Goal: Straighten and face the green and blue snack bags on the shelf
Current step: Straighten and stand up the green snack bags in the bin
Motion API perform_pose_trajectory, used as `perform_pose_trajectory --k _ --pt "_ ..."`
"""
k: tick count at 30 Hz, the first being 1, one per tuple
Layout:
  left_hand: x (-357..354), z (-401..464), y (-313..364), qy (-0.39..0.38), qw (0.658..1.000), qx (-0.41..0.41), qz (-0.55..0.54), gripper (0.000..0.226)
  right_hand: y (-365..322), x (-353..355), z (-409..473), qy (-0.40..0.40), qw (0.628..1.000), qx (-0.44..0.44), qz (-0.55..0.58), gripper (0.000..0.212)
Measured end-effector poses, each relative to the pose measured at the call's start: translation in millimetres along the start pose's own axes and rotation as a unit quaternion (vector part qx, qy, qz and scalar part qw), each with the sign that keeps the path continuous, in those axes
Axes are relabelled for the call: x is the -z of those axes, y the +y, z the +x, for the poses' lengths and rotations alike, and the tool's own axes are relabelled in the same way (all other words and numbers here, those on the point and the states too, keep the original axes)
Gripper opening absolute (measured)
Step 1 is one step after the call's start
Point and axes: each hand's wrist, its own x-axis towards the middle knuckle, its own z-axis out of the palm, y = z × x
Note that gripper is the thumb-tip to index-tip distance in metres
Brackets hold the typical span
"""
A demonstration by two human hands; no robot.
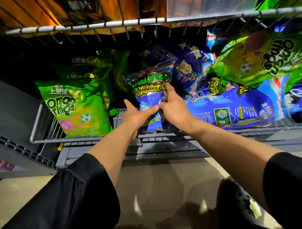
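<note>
A blue snack bag (149, 89) stands upright at the middle of the low wire shelf (46, 140), its front facing me. My left hand (137, 114) touches its lower left with thumb and forefinger spread. My right hand (172, 104) rests on its right side, forefinger stretched up along the bag's edge. A green onion-rings bag (76, 108) stands upright at the left, with more green bags (89, 66) behind it. To the right, a blue bag (235, 106) lies flat with its back showing. A green bag (260, 58) lies tilted on top of the pile.
An upper wire shelf (87, 26) with orange bags (37, 11) hangs just above. More blue bags (191, 66) are jumbled at the back right. A grey side panel (7, 113) stands at the left. Below lies a tan floor (151, 185), with my dark shoe (236, 203) on it.
</note>
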Motion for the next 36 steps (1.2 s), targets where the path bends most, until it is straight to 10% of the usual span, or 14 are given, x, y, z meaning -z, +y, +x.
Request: perform_pose_trajectory --k 14,27,36 --pt "-5.2 33.7 -16.7 -0.044 0.998 0.003 0.054 0.155 4.3 -5.7 12.6 0.005 0.998 -0.007 -0.055 0.076" --pt "10.9 25.2 -2.1 0.065 0.985 -0.12 0.109 0.106 -5.1 -4.8 -4.4 0.037 0.992 0.097 -0.078 0.066" --pt "18.3 -7.8 13.7 0.072 0.97 -0.222 0.068 0.12 7.0 56.2 -47.4 0.129 0.929 0.192 -0.289 0.034"
